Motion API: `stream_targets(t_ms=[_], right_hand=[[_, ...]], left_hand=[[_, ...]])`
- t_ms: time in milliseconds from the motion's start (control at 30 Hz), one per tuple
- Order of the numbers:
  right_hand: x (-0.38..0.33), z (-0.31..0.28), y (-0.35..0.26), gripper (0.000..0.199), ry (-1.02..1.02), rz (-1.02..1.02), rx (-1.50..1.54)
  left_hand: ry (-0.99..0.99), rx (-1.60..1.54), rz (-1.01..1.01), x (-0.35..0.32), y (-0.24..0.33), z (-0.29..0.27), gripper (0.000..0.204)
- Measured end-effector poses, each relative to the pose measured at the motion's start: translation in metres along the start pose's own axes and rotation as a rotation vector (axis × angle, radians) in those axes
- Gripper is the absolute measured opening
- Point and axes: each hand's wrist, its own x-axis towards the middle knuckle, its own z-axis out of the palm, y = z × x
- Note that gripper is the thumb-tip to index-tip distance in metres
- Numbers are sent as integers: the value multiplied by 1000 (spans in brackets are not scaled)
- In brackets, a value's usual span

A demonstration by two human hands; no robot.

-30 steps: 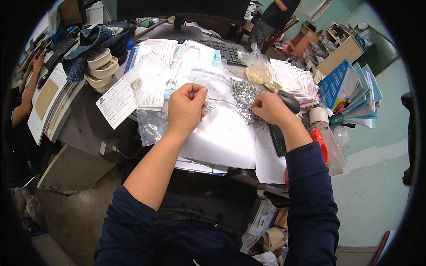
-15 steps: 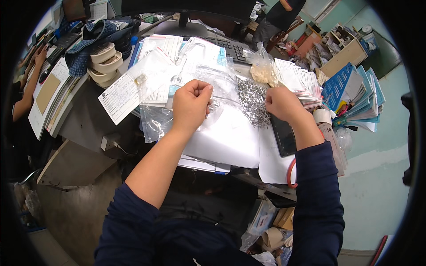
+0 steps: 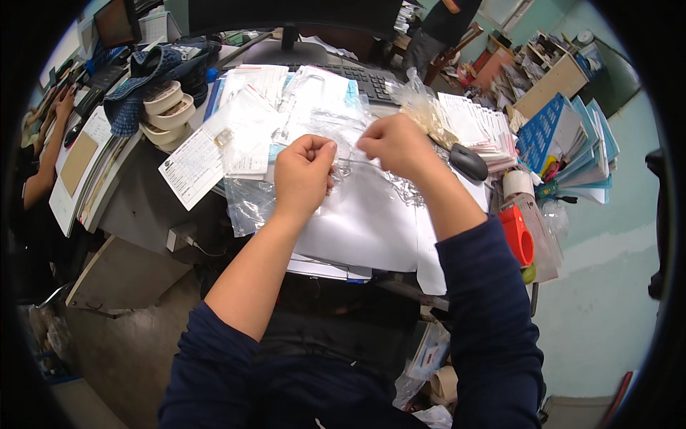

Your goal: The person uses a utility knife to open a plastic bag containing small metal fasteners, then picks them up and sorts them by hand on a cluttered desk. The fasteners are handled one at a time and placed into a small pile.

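Observation:
My left hand [image 3: 304, 175] is closed in a pinch above white paper [image 3: 357, 229] on the desk; whatever its fingers hold is too small or hidden to name. Just to its right, my right hand [image 3: 396, 146] is also pinched, fingertips pointing toward the left hand with a small gap between them. What it holds, if anything, cannot be made out. Beneath the right hand and wrist lies a heap of small shiny metal pieces [image 3: 406, 191], mostly covered. Clear plastic bags [image 3: 249, 204] lie beside and behind the left hand.
Printed cards [image 3: 189, 168] lie at left, near stacked cream trays [image 3: 171, 114]. A keyboard [image 3: 368, 82] and monitor stand behind. To the right are a black mouse [image 3: 469, 162], card stacks [image 3: 475, 129], a red tape dispenser [image 3: 516, 234] and blue folders [image 3: 572, 146]. Another person's arm [image 3: 50, 146] shows far left.
My right hand has moved left from the metal heap toward my left hand, which stays nearly still. The mouse and red dispenser have come into sight; the dark phone-like slab is now hidden.

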Motion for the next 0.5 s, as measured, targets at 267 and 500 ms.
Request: stream_targets(t_ms=[267, 500], right_hand=[[-12, -30, 91, 21, 29, 0, -211], [-10, -4, 73, 21, -16, -1, -245]], left_hand=[[9, -5, -7, -2, 0, 2, 15], [-5, -25, -12, -2, 1, 3, 14]])
